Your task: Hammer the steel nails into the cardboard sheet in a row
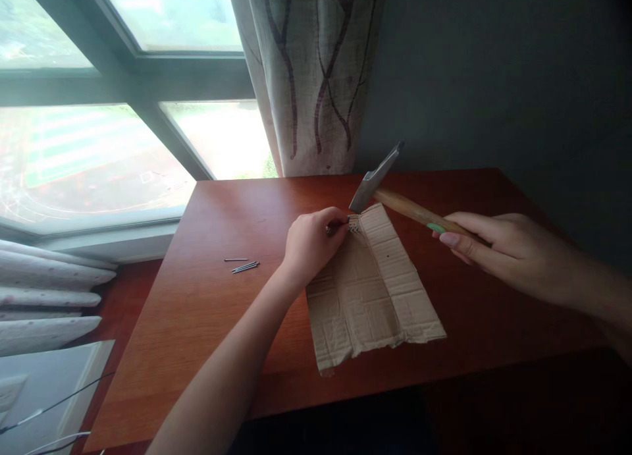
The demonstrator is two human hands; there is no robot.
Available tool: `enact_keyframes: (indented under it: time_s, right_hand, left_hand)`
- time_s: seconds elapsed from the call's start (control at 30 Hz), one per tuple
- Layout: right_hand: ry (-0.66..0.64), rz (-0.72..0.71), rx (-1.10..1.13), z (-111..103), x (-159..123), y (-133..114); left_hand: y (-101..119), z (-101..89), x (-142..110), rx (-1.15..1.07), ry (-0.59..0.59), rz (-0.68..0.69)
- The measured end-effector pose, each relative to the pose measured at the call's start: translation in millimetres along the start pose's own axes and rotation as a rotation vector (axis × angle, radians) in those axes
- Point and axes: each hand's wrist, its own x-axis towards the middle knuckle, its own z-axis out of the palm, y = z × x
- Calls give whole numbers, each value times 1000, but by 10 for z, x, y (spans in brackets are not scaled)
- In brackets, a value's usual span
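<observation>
My right hand is wrapped round the wooden handle of a hammer, near a green label. The metal head is tilted, its lower face just above the fingertips of my left hand. Those fingers are closed in a pinch at the far edge of a creased piece of cardboard. A small dark nail shows at the fingertips, mostly hidden by them. Close beside it, several short shiny nail ends appear at the cardboard, too small to make out well. The cardboard lies flat with a torn near edge.
Several loose nails lie on the reddish wooden table, left of my left hand. Behind the table hang a patterned curtain and a dark wall. Windows are at the left, with cables near the lower left.
</observation>
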Motion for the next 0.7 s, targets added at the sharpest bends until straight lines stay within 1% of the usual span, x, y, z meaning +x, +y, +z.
enact_keyframes:
  time_s: [0.1,0.3,0.47,0.6,0.7]
  right_hand:
    - [-37,37,-98,-61,40,-97]
    - [-113,38,-165,-57,73,-138]
    - [-81,47,-159,-58,59,-169]
    - [-126,55,-164,-37,58,-154]
    - [-106,56,-173,-41,57,-146]
  left_hand:
    - [2,-3,2,8,-12,-7]
    - [8,-5,-3,17,-23,-24]
    - [28,-19,-1,16,-30,-15]
    - [38,-22,3,63,-43,-28]
    - [33,-17,3,75,-39,-17]
